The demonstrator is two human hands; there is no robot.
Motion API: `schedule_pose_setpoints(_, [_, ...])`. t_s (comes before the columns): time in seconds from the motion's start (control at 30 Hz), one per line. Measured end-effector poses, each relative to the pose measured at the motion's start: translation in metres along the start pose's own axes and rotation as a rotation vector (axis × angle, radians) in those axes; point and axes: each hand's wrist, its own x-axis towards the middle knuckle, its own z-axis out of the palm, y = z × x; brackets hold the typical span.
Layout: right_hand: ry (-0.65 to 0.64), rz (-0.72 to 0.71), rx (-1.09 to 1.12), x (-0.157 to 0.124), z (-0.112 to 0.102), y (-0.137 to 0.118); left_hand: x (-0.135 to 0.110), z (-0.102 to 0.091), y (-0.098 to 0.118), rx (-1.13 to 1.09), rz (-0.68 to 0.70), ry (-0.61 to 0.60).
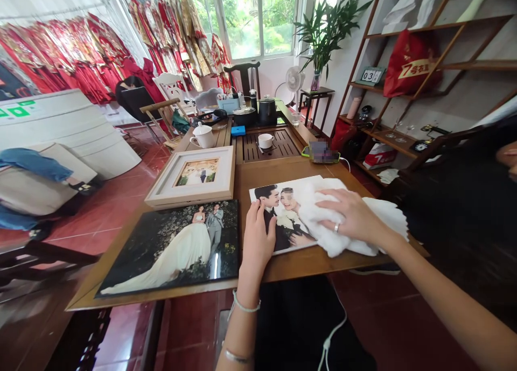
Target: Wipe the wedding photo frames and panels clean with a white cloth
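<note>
Left hand (257, 242), unclenched, rests on the wedding photo panel (287, 228); right hand (355, 215) grasps white cloth (333, 243), whose drag could skid the panel off the counter (299, 267).

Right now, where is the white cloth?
In the head view, right of centre: the cloth is under the right hand, partly over the photo the left hand touches.

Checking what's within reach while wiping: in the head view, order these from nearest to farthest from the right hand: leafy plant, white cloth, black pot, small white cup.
From the right hand:
1. White cloth: under it, touching.
2. Small white cup: ahead, leftward, on the slatted tray.
3. Black pot: beyond the cup.
4. Leafy plant: far back, near the window.
</note>
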Motion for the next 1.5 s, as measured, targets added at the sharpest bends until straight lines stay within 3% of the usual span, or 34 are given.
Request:
schedule_pose_setpoints(0.2, [0.055,0.202,-0.095,0.035,0.006,0.036,0.002,0.001,-0.005,-0.003,0.000,-0.010])
schedule_pose_setpoints(0.37, [-0.042,0.233,-0.162,0.077,0.015,0.035,0.002,-0.001,-0.007,-0.007,0.001,-0.026])
schedule_pose_setpoints(0.47, [-0.074,0.255,-0.192,0.083,0.019,0.028,0.003,-0.001,-0.008,-0.031,-0.005,-0.020])
schedule_pose_setpoints(0.6, [-0.039,0.202,-0.197,0.061,0.018,0.018,0.005,0.000,-0.009,-0.064,-0.014,-0.025])
schedule_pose_setpoints(0.87, [-0.039,-0.118,-0.009,-0.013,-0.008,-0.018,0.006,0.000,-0.006,-0.051,-0.021,-0.030])
schedule_pose_setpoints(1.03, [-0.106,-0.232,0.102,-0.025,-0.016,-0.030,0.004,0.000,-0.004,-0.053,-0.016,-0.024])
schedule_pose_setpoints(1.17, [-0.073,-0.165,0.076,-0.007,-0.008,-0.018,0.003,0.000,-0.004,-0.068,-0.009,-0.012])
schedule_pose_setpoints(1.5, [-0.055,0.125,-0.077,0.074,0.021,0.011,0.003,-0.004,-0.001,-0.021,-0.046,-0.073])
